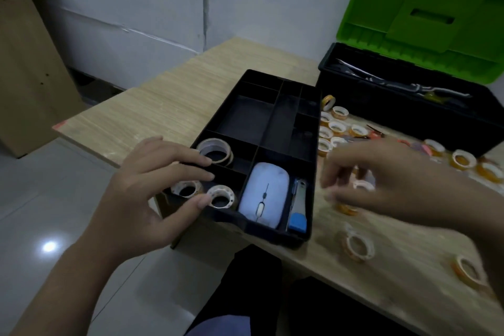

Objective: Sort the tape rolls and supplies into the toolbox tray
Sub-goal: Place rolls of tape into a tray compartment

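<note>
Fingers (196, 161) hover over tray (313, 128); loose tape rolls (338, 128) beside toolbox (409, 117).

I see a pale painted wall (136, 8) behind a light wood-grain table (169, 106), with a wooden cabinet (24, 68) at the left. Below lies a glossy grey tiled floor (41, 199) (one bright lamp reflection (49, 247) on it).

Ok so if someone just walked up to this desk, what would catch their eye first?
Probably the bright green lid of the open toolbox at the far right of the desk. Next, the black divided tray in the middle, with a white mouse in its near right compartment and tape rolls in the near left ones. The left hand hovers over those rolls, and more loose rolls lie scattered right of the tray.
</note>
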